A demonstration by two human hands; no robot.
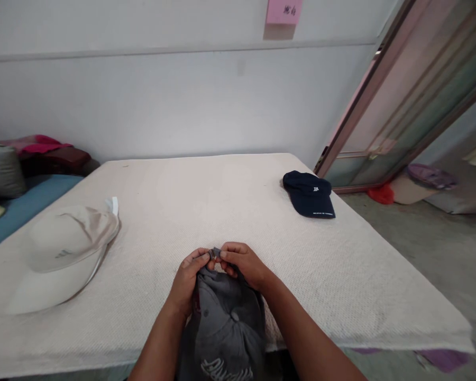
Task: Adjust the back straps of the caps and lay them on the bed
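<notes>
A dark grey cap (pixel 230 323) with pale lettering hangs at the near edge of the cloth-covered table, its back strap uppermost. My left hand (pixel 188 278) pinches the left part of the strap. On the right part, my right hand (pixel 246 263) has its fingers closed round the strap end near a small buckle. Both hands are close together above the cap. To the left lies a cream cap (pixel 69 243), brim toward me. A navy cap (pixel 311 193) with small white letters rests at the back right.
The table's white textured cover (pixel 198 196) reaches a white wall (pixel 174 100) with a pink note (pixel 283 11). At the left are a grey pillow (pixel 2 169) and a blue surface. A sliding door (pixel 412 95) and a red bag (pixel 381 194) stand right.
</notes>
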